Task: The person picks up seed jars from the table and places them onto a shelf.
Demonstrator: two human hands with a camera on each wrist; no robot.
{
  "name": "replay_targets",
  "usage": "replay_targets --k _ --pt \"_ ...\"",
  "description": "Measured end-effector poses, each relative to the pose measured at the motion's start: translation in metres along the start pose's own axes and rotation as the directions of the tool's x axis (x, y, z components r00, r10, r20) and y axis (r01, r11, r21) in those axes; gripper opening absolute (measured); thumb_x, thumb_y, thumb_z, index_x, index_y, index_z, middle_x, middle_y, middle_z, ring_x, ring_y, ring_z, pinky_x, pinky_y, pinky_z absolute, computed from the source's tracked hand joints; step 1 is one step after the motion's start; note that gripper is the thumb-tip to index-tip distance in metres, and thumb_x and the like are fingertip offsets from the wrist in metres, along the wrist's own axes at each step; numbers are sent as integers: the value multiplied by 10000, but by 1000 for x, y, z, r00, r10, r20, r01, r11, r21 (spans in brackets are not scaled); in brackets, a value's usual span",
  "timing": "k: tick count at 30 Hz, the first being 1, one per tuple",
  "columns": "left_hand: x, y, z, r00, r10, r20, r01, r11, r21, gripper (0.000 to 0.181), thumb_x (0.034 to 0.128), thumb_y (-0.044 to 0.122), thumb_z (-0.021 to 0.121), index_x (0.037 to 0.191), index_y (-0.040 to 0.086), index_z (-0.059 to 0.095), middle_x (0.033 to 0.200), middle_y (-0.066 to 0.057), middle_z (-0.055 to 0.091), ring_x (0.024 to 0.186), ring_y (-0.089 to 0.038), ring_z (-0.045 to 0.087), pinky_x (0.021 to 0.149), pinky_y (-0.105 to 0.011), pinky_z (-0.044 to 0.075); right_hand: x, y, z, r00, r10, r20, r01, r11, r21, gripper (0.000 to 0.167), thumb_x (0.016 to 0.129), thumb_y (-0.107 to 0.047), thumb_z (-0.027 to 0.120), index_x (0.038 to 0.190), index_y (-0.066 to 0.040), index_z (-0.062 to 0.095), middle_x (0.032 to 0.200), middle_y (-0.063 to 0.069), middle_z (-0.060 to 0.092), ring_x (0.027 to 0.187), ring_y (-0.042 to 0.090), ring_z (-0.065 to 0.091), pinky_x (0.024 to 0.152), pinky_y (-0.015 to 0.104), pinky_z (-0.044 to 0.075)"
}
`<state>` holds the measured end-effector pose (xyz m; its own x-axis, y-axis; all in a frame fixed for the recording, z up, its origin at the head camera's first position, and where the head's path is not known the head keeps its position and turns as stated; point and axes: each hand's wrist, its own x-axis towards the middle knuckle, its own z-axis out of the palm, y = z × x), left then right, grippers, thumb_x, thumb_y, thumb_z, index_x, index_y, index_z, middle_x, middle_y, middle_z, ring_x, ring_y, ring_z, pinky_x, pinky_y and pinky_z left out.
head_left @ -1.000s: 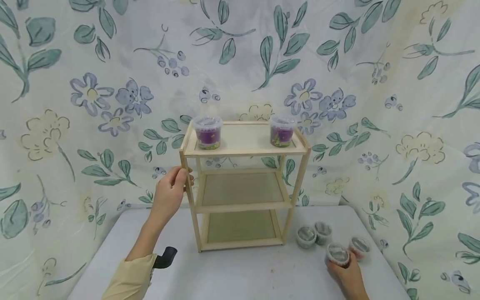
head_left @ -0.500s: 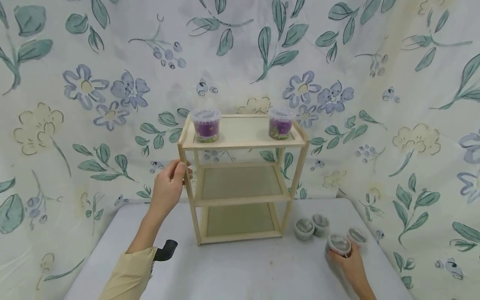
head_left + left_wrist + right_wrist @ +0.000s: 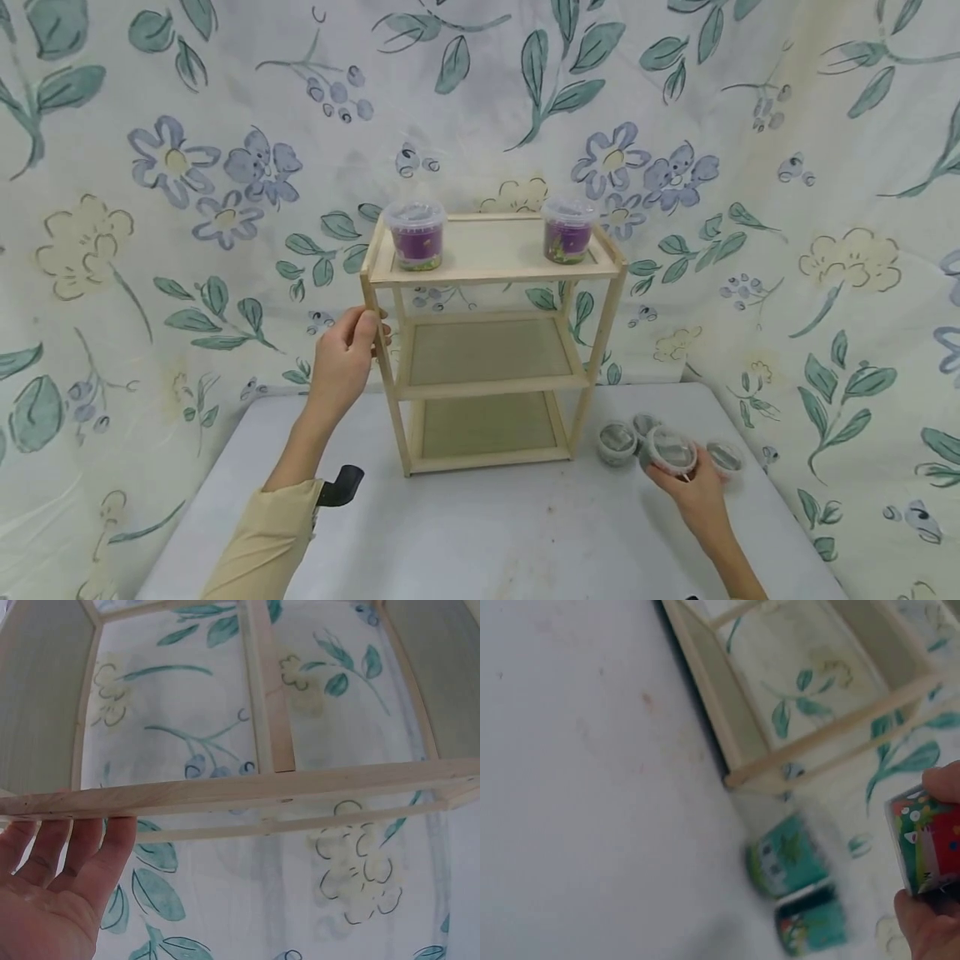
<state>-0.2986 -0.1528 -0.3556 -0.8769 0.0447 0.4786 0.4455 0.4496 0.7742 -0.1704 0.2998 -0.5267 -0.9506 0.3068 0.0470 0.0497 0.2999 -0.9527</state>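
Head, left hand (image 3: 341, 358): you are gripping the left front upright of the three-tier wooden rack (image 3: 491, 389), thumb in front, fingers wrapping behind.
Head, right hand (image 3: 697, 492): you are clasping a clear-lidded plastic tub (image 3: 672, 450) by its side, right of the rack; hands are working well apart.
Head, neighbours: lidded tubs (image 3: 617, 442) are sitting between held tub and rack; a red-tinted tub (image 3: 724, 458) is standing just beside your right hand; purple-labelled tubs (image 3: 417, 243) are standing on the top tier.
Left wrist, upright: fingers (image 3: 105, 859) are meeting bare wood; frame is looking light and stiff, best steadied at the post.
Right wrist, held tub: thumb and finger are bracketing its red-and-green label; probably light, firm-walled, slightly slick; below the lid is seeming the surest hold.
Right wrist, teal tubs (image 3: 787, 855): two are lying apart from your fingers, near the rack's foot.
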Motion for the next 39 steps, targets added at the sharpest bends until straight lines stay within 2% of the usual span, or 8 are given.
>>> replay_targets --k 11,17,20,23,27,29,32,39 --pt "-1 1 0 1000 1 -5 -1 1000 -3 483 1066 425 367 1224 27 589 1037 -177 671 947 -263 651 772 -261 557 -7 -43 16 996 -85 -1 85 996 -1 738 846 -125 791 1415 37 351 1370 186 467 1062 -102 474 843 45 436" --pt "-2 0 0 1000 3 -1 -3 1000 -26 475 1067 412 378 1226 16 588 1041 -196 669 960 -292 655 825 -423 572 -8 -60 18 997 -64 43 65 998 -8 747 865 -174 780 1433 7 330 1382 161 459 1068 -91 480 847 63 446" --pt "-3 0 0 1000 3 1 -3 999 -35 496 1061 438 381 1243 21 580 1051 -192 662 974 -300 646 848 -488 568 -6 -67 19 995 -80 53 81 996 -32 721 873 -187 773 1421 2 344 1365 151 472 1067 -74 486 846 70 448" --pt "-3 2 0 1000 1 1 -1 999 -50 484 1060 429 393 1243 25 586 1057 -202 664 976 -310 651 852 -503 566 -5 -77 20 992 -105 65 109 993 -54 705 876 -195 770 1415 -6 357 1354 146 487 1074 -43 499 849 75 446" --pt "-4 4 -1 1000 -1 2 1 997 -71 450 1064 390 406 1227 16 596 1053 -220 666 969 -323 659 845 -501 565 -5 -92 26 986 -137 91 143 988 -58 714 873 -199 774 1422 -17 356 1363 145 489 1134 74 509 867 85 449" --pt "-3 3 0 1000 -5 2 5 998 -69 459 1063 399 404 1231 16 594 1054 -214 666 969 -320 658 846 -500 564 -5 -100 30 981 -159 108 166 985 -57 719 871 -188 775 1427 -18 351 1367 146 487 1156 123 505 877 88 447" --pt "-2 0 1 1000 -8 1 9 998 -60 478 1061 421 394 1237 21 588 1059 -199 664 968 -311 658 846 -488 567 -5 -112 37 972 -202 124 209 977 -49 710 860 -160 781 1420 -22 367 1348 141 504 1144 122 519 878 101 457" --pt "-1 -1 2 1000 -11 1 11 998 -63 530 1051 470 384 1269 27 577 1069 -183 659 970 -310 663 838 -478 572 0 -141 53 932 -323 161 330 944 -12 681 829 -88 790 1390 -8 411 1288 145 545 1103 135 550 862 152 495"
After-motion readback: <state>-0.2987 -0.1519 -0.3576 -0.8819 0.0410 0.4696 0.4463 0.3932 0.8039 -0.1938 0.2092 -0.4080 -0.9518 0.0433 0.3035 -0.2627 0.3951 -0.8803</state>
